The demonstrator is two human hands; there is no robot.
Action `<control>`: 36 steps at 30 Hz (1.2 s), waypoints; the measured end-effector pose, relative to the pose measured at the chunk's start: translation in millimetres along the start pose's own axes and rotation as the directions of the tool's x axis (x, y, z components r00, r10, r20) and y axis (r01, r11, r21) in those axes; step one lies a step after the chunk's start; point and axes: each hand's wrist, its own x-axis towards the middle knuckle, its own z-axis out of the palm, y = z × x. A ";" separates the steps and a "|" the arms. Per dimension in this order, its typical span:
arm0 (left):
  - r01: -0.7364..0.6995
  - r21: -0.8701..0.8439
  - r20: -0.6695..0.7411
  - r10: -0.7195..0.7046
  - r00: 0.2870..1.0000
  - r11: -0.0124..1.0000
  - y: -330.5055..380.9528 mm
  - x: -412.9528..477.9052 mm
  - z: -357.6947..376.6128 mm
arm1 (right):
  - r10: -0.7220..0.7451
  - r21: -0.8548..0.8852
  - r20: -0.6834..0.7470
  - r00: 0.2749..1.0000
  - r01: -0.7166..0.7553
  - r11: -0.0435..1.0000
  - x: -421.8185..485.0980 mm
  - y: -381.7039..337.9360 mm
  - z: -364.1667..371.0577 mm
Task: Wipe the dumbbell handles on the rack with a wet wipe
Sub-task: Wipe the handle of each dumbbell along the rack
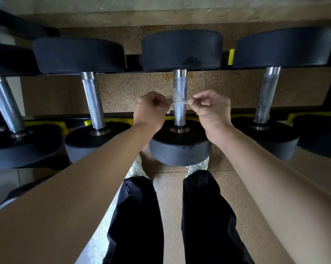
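Seemingly looped round the front-to-back handle, wet wipe stretches crosswise between hands.

My only view rides on the head, wide-angle, tilted forward and steeply down, close over the dumbbell rack, with the legs and floor beneath.

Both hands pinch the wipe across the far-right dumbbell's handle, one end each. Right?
Wrong dumbbell. In the head view the wipe lies across the middle dumbbell's handle, not the far-right one. The left hand and right hand each pinch one end.
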 end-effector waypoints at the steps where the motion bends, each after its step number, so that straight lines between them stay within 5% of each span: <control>1: 0.040 0.026 0.008 -0.040 0.999 0.999 -3.8 0.7 -1.6 | -0.020 -0.018 0.030 0.999 0.021 1.000 -2.6 0.9 1.8; 4: 0.121 0.116 0.059 -0.128 0.990 0.986 -12.2 -0.9 -1.5 | -0.033 -0.114 0.059 0.998 0.039 0.993 -7.8 7.3 1.0; 10: 0.010 0.332 0.134 -0.058 0.989 0.943 -16.3 -11.7 0.8 | 0.030 -0.365 0.056 0.998 -0.008 0.931 -5.5 15.5 -17.6; 14: 0.102 0.482 0.092 -0.166 0.982 0.870 -18.0 -10.1 -4.0 | 0.089 -0.532 0.193 0.977 0.028 0.846 -9.0 9.9 -7.0; 22: 0.118 0.363 0.194 -0.198 0.961 0.924 0.4 -21.5 11.0 | 0.154 -0.635 0.171 0.973 -0.010 0.772 -0.7 1.7 -29.6; 31: 0.276 0.466 -0.034 -0.295 0.955 0.841 -3.6 -13.5 -4.5 | 0.120 -0.598 0.325 0.938 0.105 0.795 -18.9 -6.3 -2.6; 36: 0.021 0.309 0.297 -0.118 0.947 0.951 -5.7 -22.6 -0.5 | 0.186 -0.662 0.182 0.966 -0.019 0.749 -2.8 -2.1 -27.0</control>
